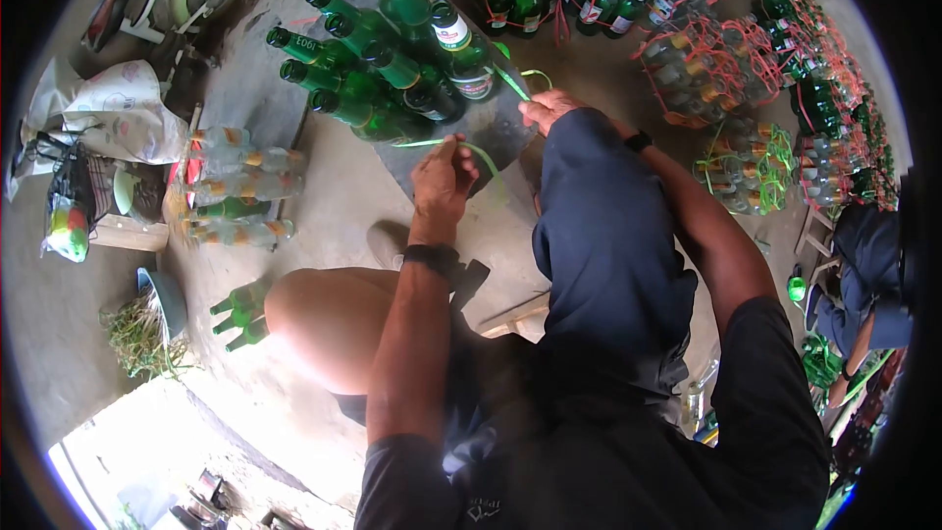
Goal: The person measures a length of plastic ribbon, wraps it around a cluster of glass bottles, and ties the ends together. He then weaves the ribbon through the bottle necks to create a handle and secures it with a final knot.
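Note:
A cluster of green glass bottles (394,69) stands upright and close together on a dark grey sheet (505,152) in front of me. One bottle at the right (451,29) has a white neck label. A bright green plastic strap (510,82) runs at the right side of the cluster into my right hand (551,110), whose fingers are pinched on it. My left hand (446,177) is closed on the strap's other visible stretch near the front bottles, with a loose end curving off to the right. Behind the bottles the strap's course is hidden.
Bundles of green bottles tied with red strap (608,0) and clear bottles (687,79) fill the right back. Clear bottles lie stacked (245,172) at the left, near a bucket (162,299). Green bottles (240,314) are beside my left knee. Another person (863,275) sits far right.

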A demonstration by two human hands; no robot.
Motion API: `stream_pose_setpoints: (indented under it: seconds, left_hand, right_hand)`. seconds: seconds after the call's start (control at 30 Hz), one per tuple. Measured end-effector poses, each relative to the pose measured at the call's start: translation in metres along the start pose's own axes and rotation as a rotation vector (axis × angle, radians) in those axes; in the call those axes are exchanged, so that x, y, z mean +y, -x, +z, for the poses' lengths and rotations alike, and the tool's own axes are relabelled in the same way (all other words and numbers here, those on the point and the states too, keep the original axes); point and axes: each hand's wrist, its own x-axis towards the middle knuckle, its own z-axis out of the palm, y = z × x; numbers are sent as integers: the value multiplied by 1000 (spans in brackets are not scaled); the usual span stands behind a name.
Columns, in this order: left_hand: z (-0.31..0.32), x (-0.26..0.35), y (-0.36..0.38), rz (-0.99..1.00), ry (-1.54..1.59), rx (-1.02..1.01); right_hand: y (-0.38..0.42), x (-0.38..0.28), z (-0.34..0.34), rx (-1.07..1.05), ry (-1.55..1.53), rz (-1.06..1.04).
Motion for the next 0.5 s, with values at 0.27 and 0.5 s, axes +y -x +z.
stream_pose_setpoints:
  seconds: [0.27,0.5]
  left_hand:
    - [19,-7,-6,-14,102,-23]
    - [25,-16,-11,-12,74,5]
  right_hand:
    - [1,6,3,60,-70,66]
    - [-11,114,-5,0,187,-198]
